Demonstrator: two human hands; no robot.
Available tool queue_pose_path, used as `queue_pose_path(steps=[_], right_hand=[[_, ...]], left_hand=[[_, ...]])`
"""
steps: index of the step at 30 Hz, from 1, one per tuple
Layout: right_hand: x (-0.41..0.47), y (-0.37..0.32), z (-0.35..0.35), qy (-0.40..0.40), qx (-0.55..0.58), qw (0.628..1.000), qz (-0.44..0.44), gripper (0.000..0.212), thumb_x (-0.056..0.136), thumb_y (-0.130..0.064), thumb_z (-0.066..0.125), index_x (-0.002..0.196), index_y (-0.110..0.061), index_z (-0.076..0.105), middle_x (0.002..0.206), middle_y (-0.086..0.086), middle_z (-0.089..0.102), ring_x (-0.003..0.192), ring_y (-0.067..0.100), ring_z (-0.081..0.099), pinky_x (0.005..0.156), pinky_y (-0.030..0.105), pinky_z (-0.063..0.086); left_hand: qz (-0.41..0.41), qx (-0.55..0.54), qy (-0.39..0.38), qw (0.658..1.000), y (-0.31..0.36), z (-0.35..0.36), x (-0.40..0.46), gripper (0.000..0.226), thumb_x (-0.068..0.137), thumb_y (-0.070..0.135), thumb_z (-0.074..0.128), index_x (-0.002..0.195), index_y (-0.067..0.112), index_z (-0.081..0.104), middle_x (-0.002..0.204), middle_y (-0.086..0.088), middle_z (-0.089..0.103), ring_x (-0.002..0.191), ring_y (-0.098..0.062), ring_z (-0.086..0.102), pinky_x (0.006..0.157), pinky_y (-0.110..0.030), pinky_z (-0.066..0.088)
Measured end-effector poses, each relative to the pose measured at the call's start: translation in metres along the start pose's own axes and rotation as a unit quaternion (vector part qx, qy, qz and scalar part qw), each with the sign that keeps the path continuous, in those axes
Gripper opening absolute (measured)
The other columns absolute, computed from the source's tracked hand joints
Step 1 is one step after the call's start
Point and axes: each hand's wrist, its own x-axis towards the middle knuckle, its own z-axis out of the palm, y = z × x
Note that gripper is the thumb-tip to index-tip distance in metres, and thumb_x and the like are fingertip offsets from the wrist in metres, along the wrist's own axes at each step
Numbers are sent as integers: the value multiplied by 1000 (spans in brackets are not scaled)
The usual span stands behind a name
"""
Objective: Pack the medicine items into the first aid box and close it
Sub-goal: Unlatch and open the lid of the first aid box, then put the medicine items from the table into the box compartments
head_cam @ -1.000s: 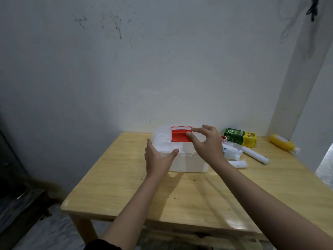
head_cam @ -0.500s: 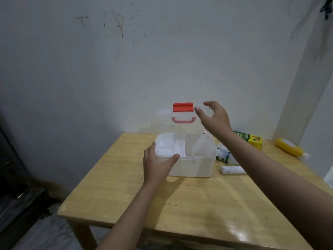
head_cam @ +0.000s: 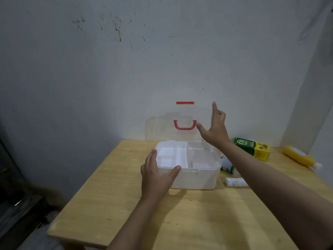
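The white first aid box (head_cam: pixel 196 179) stands open on the wooden table (head_cam: pixel 180 219), its white divider tray showing inside. Its clear lid (head_cam: pixel 158 129), with a red handle (head_cam: pixel 185 125) and red latch (head_cam: pixel 185 102), stands upright against the wall. My left hand (head_cam: pixel 156 175) grips the box's front left corner. My right hand (head_cam: pixel 215 127) is raised beside the lid's right edge, fingers spread, holding nothing. To the right of the box lie a green and yellow carton (head_cam: pixel 252 147), a yellow bottle (head_cam: pixel 299 156), a white tube (head_cam: pixel 234 182) and a white and green item (head_cam: pixel 228 166) partly behind my arm.
A stained grey wall (head_cam: pixel 162 60) rises directly behind the table. Dark objects sit on the floor at the lower left (head_cam: pixel 18 204). The table's left edge drops off near my left forearm.
The lid went from shut to fully upright against the wall. My right hand rose with it and let go of the red latch. My left hand stayed on the box.
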Motion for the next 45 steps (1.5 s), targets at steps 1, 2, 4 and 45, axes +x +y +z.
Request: queue_pose_path(steps=[1,2,4,45], right_hand=[[2,2,2,-6,-5,1000,7,95,86,-40,63,152,-18,-1,151,12,15,134,28,35,98,27,35],[5,5,4,-14,-6,1000,12,95,86,-41,63,151,-16,-1,153,11,14,137,28,31,102,30,34],[9,11,7,-23,5,999,23,95,86,-41,63,151,-13,0,157,9,12,144,25,21,111,34,27],[-24,191,-107,-103,-166,951,241,62,81,-25,66,139,-20,45,150,15,35,134,32,39,109,43,35]], left_hand=[[-3,-2,-3,1000,1,1,1,94,70,59,68,146,31,19,152,13,23,134,-14,22,94,-29,32],[-5,-5,-5,1000,1,2,3,94,71,58,68,146,31,19,152,13,23,135,-13,22,93,-28,31],[-7,-13,-9,1000,2,4,6,93,72,56,69,146,30,19,152,14,22,135,-12,20,93,-26,29],[1,-104,5,995,-7,25,24,90,73,41,75,147,26,25,152,13,26,133,-2,26,105,-26,29]])
